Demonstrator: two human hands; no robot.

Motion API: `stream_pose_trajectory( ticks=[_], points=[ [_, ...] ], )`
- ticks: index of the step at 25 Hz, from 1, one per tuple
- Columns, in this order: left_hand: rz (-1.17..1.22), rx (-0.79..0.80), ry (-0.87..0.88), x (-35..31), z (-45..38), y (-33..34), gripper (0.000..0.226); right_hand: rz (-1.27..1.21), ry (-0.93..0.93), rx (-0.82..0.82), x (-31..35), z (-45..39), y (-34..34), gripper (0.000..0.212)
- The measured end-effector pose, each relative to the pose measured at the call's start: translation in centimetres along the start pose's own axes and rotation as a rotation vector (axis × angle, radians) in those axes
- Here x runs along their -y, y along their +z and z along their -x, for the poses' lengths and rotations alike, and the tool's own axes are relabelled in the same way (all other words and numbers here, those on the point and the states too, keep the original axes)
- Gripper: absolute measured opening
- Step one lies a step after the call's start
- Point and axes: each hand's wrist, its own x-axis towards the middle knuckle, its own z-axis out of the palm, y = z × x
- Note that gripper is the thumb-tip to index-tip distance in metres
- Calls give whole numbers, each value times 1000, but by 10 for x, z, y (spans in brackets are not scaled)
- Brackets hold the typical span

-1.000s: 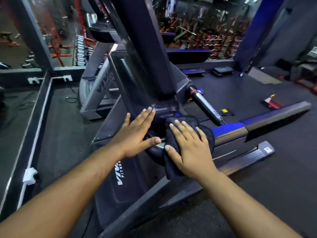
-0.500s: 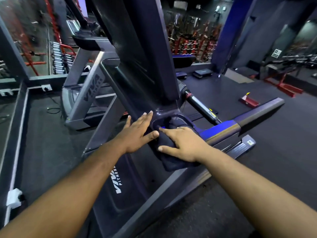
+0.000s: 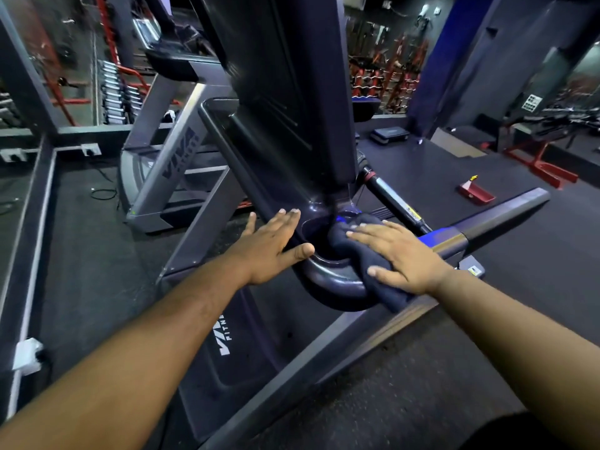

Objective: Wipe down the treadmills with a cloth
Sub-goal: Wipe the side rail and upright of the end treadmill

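Down at the base of the treadmill [image 3: 279, 102] upright, the right hand [image 3: 401, 259] presses a dark cloth [image 3: 349, 240] flat-fingered onto the curved joint, while the left hand [image 3: 271, 246] rests spread beside it.

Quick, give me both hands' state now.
Left hand: open, flat on the treadmill.
Right hand: open, pressing the cloth onto the treadmill.

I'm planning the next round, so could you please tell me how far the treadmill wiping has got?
Nothing visibly finished. In hand: right hand presses the dark blue cloth onto the near dark treadmill's rounded base joint; left hand rests flat beside it. Left: the grey treadmill behind.
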Motion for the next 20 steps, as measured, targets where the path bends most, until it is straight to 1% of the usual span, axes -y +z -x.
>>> stream_pose_trajectory(
  ticks=[2,4,5,6,8,10,12,13,15,16,17,18,20],
  points=[
    [27,-5,-11,-2,-1,0,119,-28,218,44,-9,-20,1,69],
    [62,-8,-23,-4,-3,1,123,-23,452,91,18,-49,9,72],
    [79,-10,-33,-3,-4,1,126,-1,508,124,38,-63,12,74],
    [98,-12,-41,-3,-5,1,129,14,524,136,59,-73,14,76],
    [163,-14,-46,-5,-6,0,134,-25,516,126,88,-80,15,79],
    [248,-16,-58,-5,-5,-2,134,-19,456,82,98,-69,14,71],
    [273,-17,-65,-7,-3,-1,132,23,299,-43,94,-48,10,52],
    [250,-21,-71,-8,-1,-1,130,-3,194,-88,85,-41,8,45],
    [158,-29,-82,-11,2,0,128,-31,23,-65,55,-27,-3,39],
    [111,-27,-85,-12,3,0,127,-19,-30,-44,40,-22,-7,41],
    [69,-25,-86,-12,3,1,127,-6,-49,-54,33,-19,-8,45],
    [33,-28,-81,-14,5,3,126,4,-2,-89,38,-17,-5,50],
    [-10,-68,-55,-18,5,10,124,32,252,-220,73,-13,16,63]
  ],
)
